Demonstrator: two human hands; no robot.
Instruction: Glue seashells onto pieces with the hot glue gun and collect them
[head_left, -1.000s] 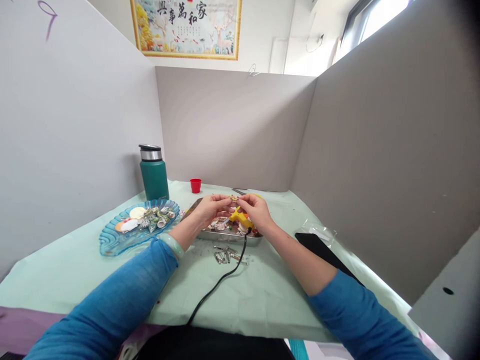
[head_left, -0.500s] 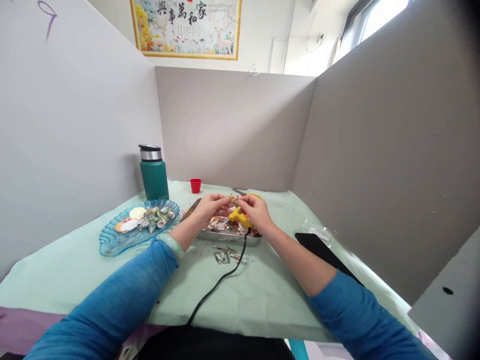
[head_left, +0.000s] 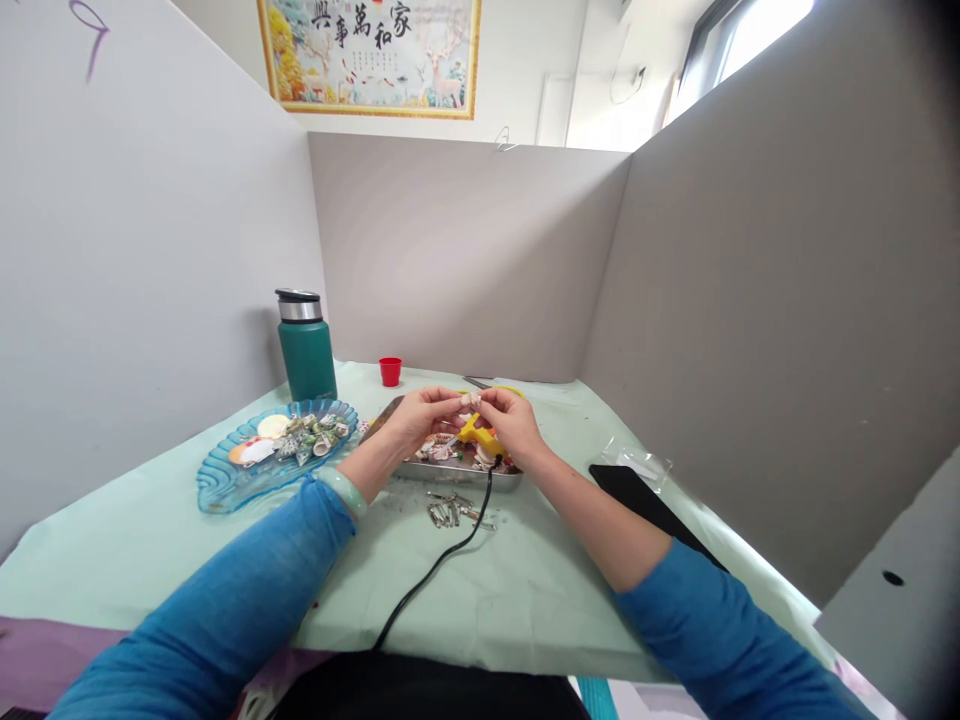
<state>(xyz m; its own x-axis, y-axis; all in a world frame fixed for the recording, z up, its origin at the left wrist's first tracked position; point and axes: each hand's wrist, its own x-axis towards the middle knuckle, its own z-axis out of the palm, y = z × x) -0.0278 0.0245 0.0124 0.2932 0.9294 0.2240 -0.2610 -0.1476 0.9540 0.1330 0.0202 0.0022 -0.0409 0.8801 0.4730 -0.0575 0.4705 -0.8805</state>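
Note:
Over the metal tray [head_left: 457, 477], my left hand [head_left: 427, 416] and my right hand [head_left: 513, 420] meet, fingertips pinched on a small whitish shell [head_left: 471, 400]. Fingers hide part of the shell. Just below my right hand, a yellow glue gun [head_left: 482, 436] rests on the tray, its black cord [head_left: 439, 563] running toward the front edge of the table. Shells and small coloured bits lie in the tray around it. In front of the tray is a small pile of silvery metal clips [head_left: 451, 512].
A blue shell-shaped dish [head_left: 221, 485] at left holds several shells [head_left: 311, 438]. Behind it stands a green bottle [head_left: 306, 358]; a red cup [head_left: 390, 372] is farther back. Scissors [head_left: 477, 383] lie behind my hands. At right are a black flat object [head_left: 649, 510] and a clear plastic bag [head_left: 637, 460]. Grey panels enclose the table.
The shell has been turned between my fingertips, from a thin yellowish edge to a whiter, rounder side. Both hands stay nearly in place; the view has shifted very slightly.

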